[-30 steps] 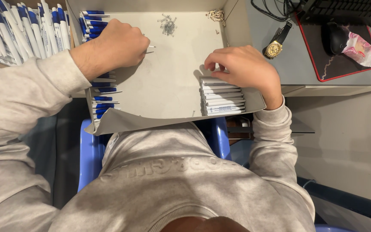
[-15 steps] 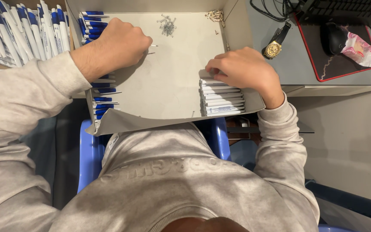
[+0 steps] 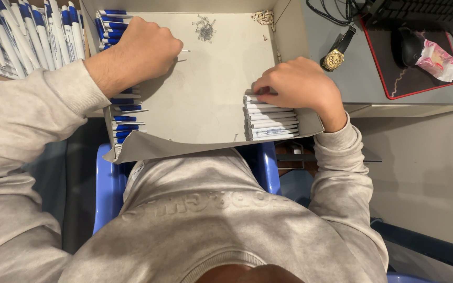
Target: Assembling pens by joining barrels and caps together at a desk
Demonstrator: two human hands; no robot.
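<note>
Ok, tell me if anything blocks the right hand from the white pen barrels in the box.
Nothing visible does. The right hand already rests on the far end of the white pen barrels, stacked against the right wall of the cardboard box.

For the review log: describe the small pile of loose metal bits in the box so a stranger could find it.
Start at the shallow cardboard box on the person's lap. Near its far wall, right of the left hand, lies a small cluster of tiny grey metal springs: loose and tangled, unlike the rows of pens.
</note>
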